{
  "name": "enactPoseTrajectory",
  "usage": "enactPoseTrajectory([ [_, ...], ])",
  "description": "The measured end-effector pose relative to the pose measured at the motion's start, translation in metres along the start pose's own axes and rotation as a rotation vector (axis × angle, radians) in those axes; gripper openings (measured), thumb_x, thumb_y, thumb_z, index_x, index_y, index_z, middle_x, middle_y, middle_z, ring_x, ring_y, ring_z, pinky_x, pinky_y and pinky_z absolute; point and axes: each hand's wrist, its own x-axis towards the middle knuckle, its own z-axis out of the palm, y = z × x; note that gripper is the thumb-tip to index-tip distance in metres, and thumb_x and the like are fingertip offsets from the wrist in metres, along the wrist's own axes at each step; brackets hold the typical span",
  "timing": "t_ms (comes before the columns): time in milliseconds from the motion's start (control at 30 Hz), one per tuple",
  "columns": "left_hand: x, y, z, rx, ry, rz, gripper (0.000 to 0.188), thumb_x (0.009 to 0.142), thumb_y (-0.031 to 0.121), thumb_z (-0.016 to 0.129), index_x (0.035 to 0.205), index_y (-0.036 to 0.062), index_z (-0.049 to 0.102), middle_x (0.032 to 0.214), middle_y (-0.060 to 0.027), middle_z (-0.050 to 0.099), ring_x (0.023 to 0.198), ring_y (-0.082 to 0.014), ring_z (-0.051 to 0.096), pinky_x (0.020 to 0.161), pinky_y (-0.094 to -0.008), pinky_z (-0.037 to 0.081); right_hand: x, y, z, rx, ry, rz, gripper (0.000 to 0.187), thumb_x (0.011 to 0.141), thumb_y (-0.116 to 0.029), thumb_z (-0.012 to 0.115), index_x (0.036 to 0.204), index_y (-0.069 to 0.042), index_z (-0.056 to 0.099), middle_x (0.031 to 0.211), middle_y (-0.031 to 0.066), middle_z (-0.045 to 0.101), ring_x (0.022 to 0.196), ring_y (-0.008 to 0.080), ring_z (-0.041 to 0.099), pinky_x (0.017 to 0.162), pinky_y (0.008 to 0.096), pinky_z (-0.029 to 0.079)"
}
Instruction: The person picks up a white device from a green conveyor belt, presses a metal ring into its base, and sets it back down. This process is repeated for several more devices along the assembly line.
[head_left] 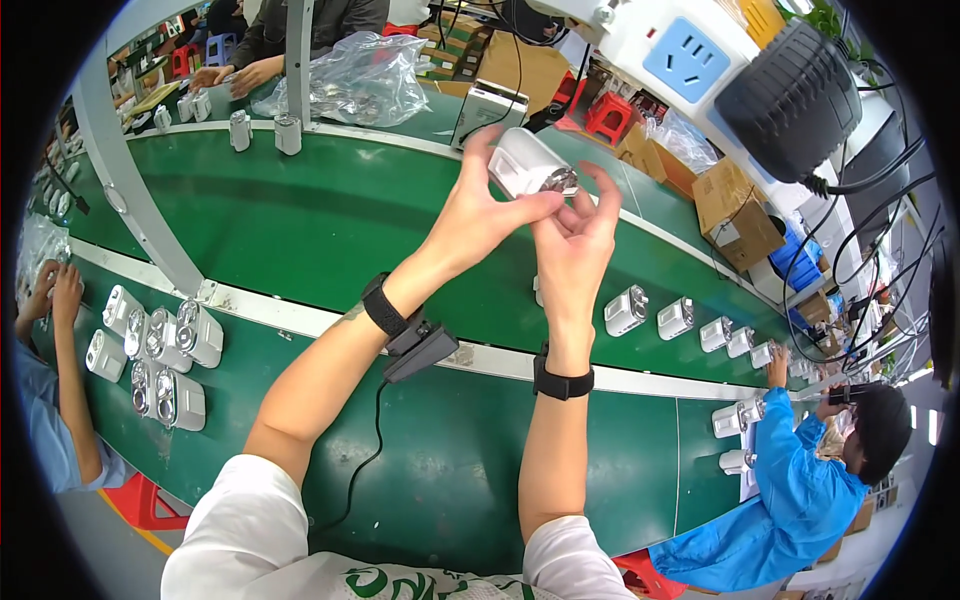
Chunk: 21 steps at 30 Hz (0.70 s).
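Above the green conveyor belt point(420, 225) I hold up a white boxy device point(525, 162) with a shiny silver end tilted to the right. My left hand point(482, 212) grips it from the left, thumb stretched along its underside. At the silver end, my right hand point(578, 232) steadies it from below with its fingers curled up beside it. Both wrists wear black straps, and a dark module with a cable point(420, 350) hangs at the left one. More such white devices point(627, 311) stand in a row on the belt to my right.
A cluster of white devices point(185, 400) stands on the bench at left, near a co-worker's hands point(65, 290). At right a person in a blue coat point(790, 480) reaches to the belt. A white socket strip with a black adapter point(790, 105) hangs close at upper right. A metal post point(130, 180) rises at left.
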Motion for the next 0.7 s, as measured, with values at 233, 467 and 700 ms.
enactPoseTrajectory([
  [233,-0.001,0.03,0.0,-0.072,-0.058,0.035,0.087,0.075,0.019,0.084,0.139,-0.0082,0.032,0.123,-0.0165,0.053,0.113,-0.0211,0.056,0.093,-0.0347,0.05,-0.009,0.002,0.002,-0.131,0.072,-0.296,0.048,0.084,0.004,0.071,0.124,0.004,0.044,0.109,0.0171,0.063,0.095,0.0201,0.068,0.082,0.0294,0.058],
  [467,-0.007,0.042,0.002,-0.103,0.004,0.233,0.095,0.069,0.024,0.089,0.139,-0.0086,0.033,0.118,-0.0158,0.053,0.109,-0.0213,0.057,0.091,-0.0346,0.05,-0.016,0.008,0.011,-0.095,0.071,-0.492,0.045,0.082,0.004,0.073,0.118,0.003,0.046,0.105,0.0143,0.062,0.095,0.0206,0.067,0.082,0.0301,0.057],
  [700,0.003,0.049,-0.016,0.496,0.148,0.815,0.088,0.06,0.027,0.091,0.131,-0.0006,0.049,0.116,-0.0167,0.055,0.1,-0.033,0.058,0.088,-0.0396,0.048,-0.02,-0.002,0.005,0.17,-0.091,-0.403,0.035,0.091,-0.006,0.064,0.118,0.005,0.046,0.112,0.0191,0.062,0.099,0.0212,0.064,0.088,0.0332,0.053],
])
